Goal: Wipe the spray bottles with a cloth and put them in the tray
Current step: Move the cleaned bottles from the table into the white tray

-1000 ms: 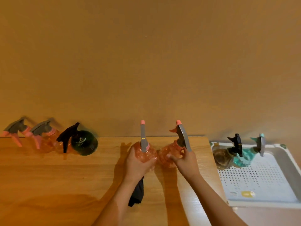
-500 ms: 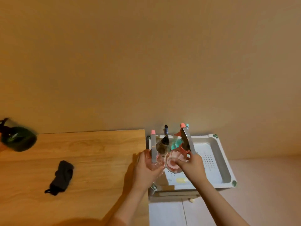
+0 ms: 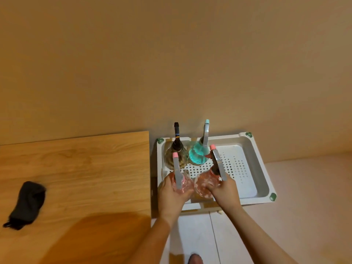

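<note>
Left hand (image 3: 172, 197): I grip one pink bottle (image 3: 182, 184) over the tray (image 3: 261, 168).
Right hand (image 3: 225, 191): I grip the other pink bottle (image 3: 204, 184).
Cloth (image 3: 26, 203): on counter (image 3: 85, 168).

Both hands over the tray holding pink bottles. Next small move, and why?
Probably lower both and let go. The left hand and right hand each grip a pink bottle over the near end of the tray, in front of the amber bottle and teal bottle already standing there.

home/utility rm | wood table (image 3: 80, 168), plain tan wall (image 3: 171, 63), white perforated tray (image 3: 262, 168), tile floor (image 3: 314, 197)
</note>
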Tool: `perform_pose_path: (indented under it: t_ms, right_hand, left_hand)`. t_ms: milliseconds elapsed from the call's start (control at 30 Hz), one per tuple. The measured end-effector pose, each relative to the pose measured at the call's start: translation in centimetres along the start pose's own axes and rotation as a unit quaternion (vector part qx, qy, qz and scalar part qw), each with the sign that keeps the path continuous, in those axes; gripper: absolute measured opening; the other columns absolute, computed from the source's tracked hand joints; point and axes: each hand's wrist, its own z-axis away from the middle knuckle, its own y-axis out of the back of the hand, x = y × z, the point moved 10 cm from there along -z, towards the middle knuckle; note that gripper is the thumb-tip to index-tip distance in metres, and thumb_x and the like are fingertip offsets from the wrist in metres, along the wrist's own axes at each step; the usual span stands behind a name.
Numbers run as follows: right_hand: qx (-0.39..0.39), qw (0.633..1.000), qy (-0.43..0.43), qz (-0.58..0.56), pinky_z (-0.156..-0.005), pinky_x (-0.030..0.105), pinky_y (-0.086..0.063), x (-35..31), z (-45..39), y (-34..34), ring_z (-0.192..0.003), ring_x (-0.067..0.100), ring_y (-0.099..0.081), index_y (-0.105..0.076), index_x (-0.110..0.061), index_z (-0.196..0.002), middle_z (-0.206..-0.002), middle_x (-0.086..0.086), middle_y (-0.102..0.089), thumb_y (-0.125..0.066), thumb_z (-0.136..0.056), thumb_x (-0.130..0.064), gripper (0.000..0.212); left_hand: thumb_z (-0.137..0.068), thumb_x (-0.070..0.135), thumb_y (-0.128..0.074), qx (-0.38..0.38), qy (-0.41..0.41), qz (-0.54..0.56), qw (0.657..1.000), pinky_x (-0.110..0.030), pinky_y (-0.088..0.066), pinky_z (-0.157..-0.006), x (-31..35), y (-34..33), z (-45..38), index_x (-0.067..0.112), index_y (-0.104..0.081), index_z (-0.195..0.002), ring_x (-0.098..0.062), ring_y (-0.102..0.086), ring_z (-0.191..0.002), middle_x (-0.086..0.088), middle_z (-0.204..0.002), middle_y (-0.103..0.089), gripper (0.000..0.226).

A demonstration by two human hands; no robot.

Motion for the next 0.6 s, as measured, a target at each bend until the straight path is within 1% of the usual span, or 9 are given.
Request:
perform_pose_path:
  t_ms: [33,100,200,267,300,333,400,533,600]
  right_hand:
    - [-0.005,1.000,-0.002,0.002,-0.067,0.023,-0.045,0.7,-0.4,-0.5,-0.076,0.018,-0.060,-0.055,-0.021,-0.086,-0.074,-0.008,-0.059,-0.079,-0.068,-0.005,0.034]
    - [-0.006,1.000,-0.010,0.003,-0.069,0.023,-0.045,2.1,-1.0,-1.3,-0.076,0.016,-0.059,-0.055,-0.023,-0.087,-0.074,-0.013,-0.057,-0.079,-0.067,-0.004,0.037]
    - [-0.002,1.000,-0.017,-0.002,-0.073,0.020,-0.043,3.8,-1.5,-2.0,-0.077,0.008,-0.056,-0.056,-0.024,-0.090,-0.078,-0.016,-0.056,-0.080,-0.066,-0.004,0.039]
    - [-0.006,1.000,-0.014,-0.006,-0.069,0.013,-0.040,4.0,-1.4,-2.3,-0.074,-0.001,-0.052,-0.054,-0.025,-0.089,-0.079,-0.017,-0.054,-0.078,-0.069,-0.005,0.038]
    - [-0.005,1.000,-0.008,-0.010,-0.066,0.012,-0.040,4.0,-1.3,-2.4,-0.074,-0.001,-0.053,-0.054,-0.025,-0.087,-0.079,-0.017,-0.055,-0.077,-0.071,-0.005,0.034]
    - [-0.003,1.000,0.001,-0.012,-0.064,0.014,-0.042,3.9,-1.2,-2.4,-0.074,0.002,-0.055,-0.055,-0.024,-0.084,-0.079,-0.014,-0.058,-0.075,-0.073,-0.007,0.028]
    - [0.001,1.000,0.017,-0.009,-0.064,0.021,-0.048,3.7,-0.8,-2.4,-0.076,0.008,-0.059,-0.059,-0.023,-0.084,-0.081,-0.007,-0.062,-0.072,-0.077,-0.013,0.018]
    - [-0.011,1.000,0.016,-0.001,-0.067,0.024,-0.050,3.9,-0.4,-2.6,-0.079,0.008,-0.060,-0.059,-0.030,-0.082,-0.083,-0.009,-0.063,-0.072,-0.075,-0.014,0.023]
    - [-0.012,1.000,0.011,-0.002,-0.068,0.027,-0.051,3.8,-0.3,-2.6,-0.079,0.011,-0.060,-0.058,-0.028,-0.084,-0.084,-0.007,-0.063,-0.071,-0.077,-0.013,0.021]
  left_hand:
    - [-0.063,0.028,-0.087,0.002,0.004,-0.009,1.000,-0.039,-0.055,-0.090,-0.7,-0.4,-0.4,0.037,-0.054,-0.110,-0.009,-0.062,-0.104,0.014,-0.107,-0.065,0.058]
    - [-0.063,0.036,-0.086,0.009,0.005,-0.035,0.999,-0.040,-0.056,-0.087,-1.7,-1.2,-1.1,0.033,-0.054,-0.110,-0.011,-0.062,-0.103,0.013,-0.105,-0.065,0.058]
    - [-0.066,0.045,-0.083,0.011,0.002,-0.093,0.996,-0.037,-0.055,-0.089,-2.0,-2.3,-1.9,0.027,-0.051,-0.117,-0.016,-0.061,-0.106,0.006,-0.112,-0.063,0.062]
    - [-0.068,0.048,-0.081,0.016,0.004,-0.136,0.991,-0.037,-0.054,-0.090,-2.2,-2.6,-2.2,0.023,-0.049,-0.122,-0.018,-0.059,-0.110,0.004,-0.117,-0.061,0.068]
    - [-0.067,0.050,-0.081,0.020,0.002,-0.151,0.988,-0.038,-0.053,-0.090,-2.2,-2.6,-2.2,0.023,-0.049,-0.122,-0.019,-0.058,-0.112,0.003,-0.119,-0.061,0.069]
    - [-0.067,0.052,-0.080,0.026,-0.001,-0.159,0.987,-0.039,-0.053,-0.091,-2.2,-2.5,-2.1,0.022,-0.050,-0.122,-0.019,-0.058,-0.113,0.002,-0.120,-0.061,0.070]
    - [-0.066,0.049,-0.082,0.035,-0.004,-0.161,0.986,-0.039,-0.052,-0.092,-2.2,-2.2,-1.7,0.021,-0.052,-0.122,-0.020,-0.058,-0.114,0.001,-0.120,-0.062,0.070]
    - [-0.066,0.045,-0.083,0.028,0.015,-0.151,0.988,-0.040,-0.049,-0.098,-2.5,-2.1,-1.1,0.021,-0.050,-0.130,-0.020,-0.055,-0.120,0.002,-0.127,-0.060,0.076]
    - [-0.067,0.043,-0.083,0.022,0.027,-0.130,0.991,-0.041,-0.049,-0.099,-2.7,-2.0,-0.9,0.023,-0.047,-0.132,-0.020,-0.055,-0.121,0.003,-0.129,-0.059,0.077]
